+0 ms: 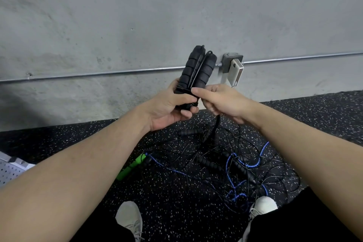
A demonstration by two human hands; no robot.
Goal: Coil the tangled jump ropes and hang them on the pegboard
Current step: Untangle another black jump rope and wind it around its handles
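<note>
I have the two black foam handles (198, 68) of one jump rope held upright and side by side so the cord can wrap round them. My left hand (169, 108) clamps their lower ends; my right hand (222, 102) pinches the thin black cord (217, 122) against them. That cord runs down into the tangle (225, 163) on the speckled floor (170, 198), beside a green handle (133, 165).

Both bare forearms extend from the lower corners toward frame centre. Left hand (169, 107) is palm-up with fingers curled in a grip. Right hand (222, 101) is knuckles-up, thumb and forefinger pinching.
</note>
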